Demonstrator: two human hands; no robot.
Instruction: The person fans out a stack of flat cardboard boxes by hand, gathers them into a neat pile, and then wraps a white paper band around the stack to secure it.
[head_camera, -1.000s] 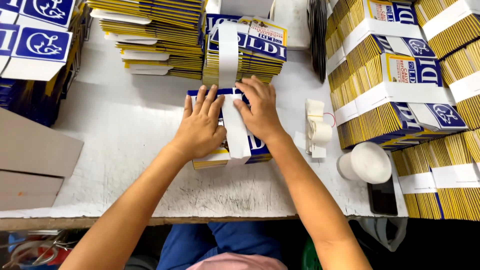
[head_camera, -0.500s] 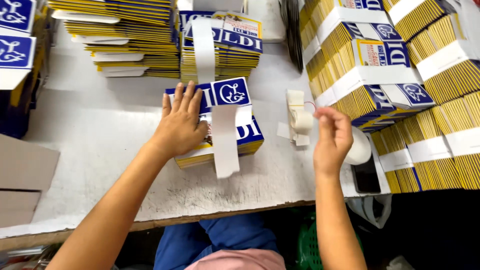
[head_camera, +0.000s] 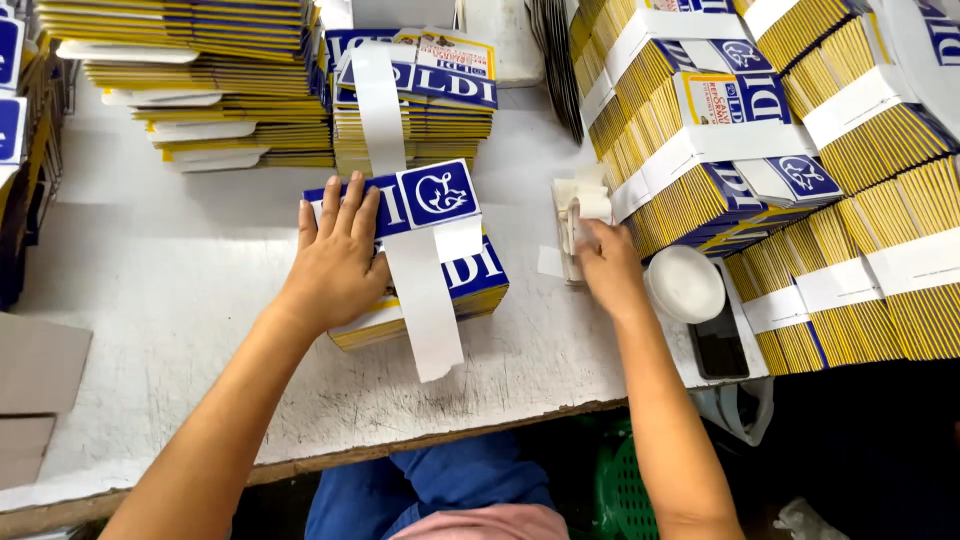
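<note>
right hand (head_camera: 608, 262) is now off the bundle (head_camera: 420, 255), pinching a white sticker pad (head_camera: 577, 222), while left hand (head_camera: 340, 262) is pressing flat, fingers spread, beside the paper band (head_camera: 425, 295).

Packing workshop: banded stacks of flat cartons (head_camera: 720, 130) crowd worn white bench (head_camera: 160, 330).

We see a white worktable (head_camera: 160, 330) with tall piles of flat yellow-and-blue cartons (head_camera: 190, 80) along its far edge. Banded bundles (head_camera: 760, 130) crowd the right side. A round white lid (head_camera: 685, 283) sits near them, touching a dark phone (head_camera: 718, 345). Brown cardboard (head_camera: 35, 385) lies at the left.
</note>
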